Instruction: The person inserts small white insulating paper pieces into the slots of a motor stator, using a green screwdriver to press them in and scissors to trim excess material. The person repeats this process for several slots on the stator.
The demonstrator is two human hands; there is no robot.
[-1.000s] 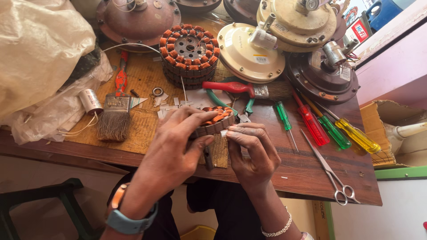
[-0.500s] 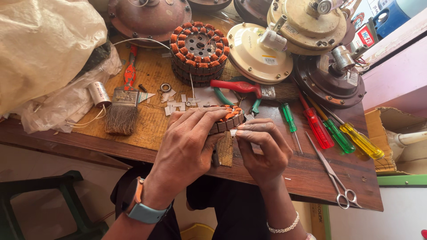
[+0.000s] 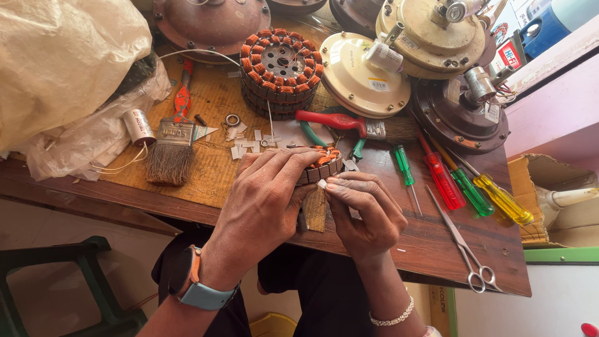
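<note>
My left hand (image 3: 265, 193) lies over a round motor stator (image 3: 321, 165) with orange copper windings and grips it near the front edge of the wooden bench (image 3: 430, 240). My right hand (image 3: 365, 209) pinches a small white paper strip (image 3: 322, 183) against the stator's side, fingertips touching the slots. Most of the stator is hidden under my left fingers. A second, larger wound stator (image 3: 279, 72) stands further back on the bench.
Loose white paper slips (image 3: 249, 140), a paintbrush (image 3: 167, 150), a capacitor (image 3: 137, 126), red pliers (image 3: 331, 120), several screwdrivers (image 3: 465, 184) and scissors (image 3: 465, 249) lie around. Fan motor housings (image 3: 365, 75) crowd the back. A plastic bag (image 3: 62, 68) fills the left.
The view has shifted slightly. Both hands stay on the stator, with the right fingers working the white strip at its side.
</note>
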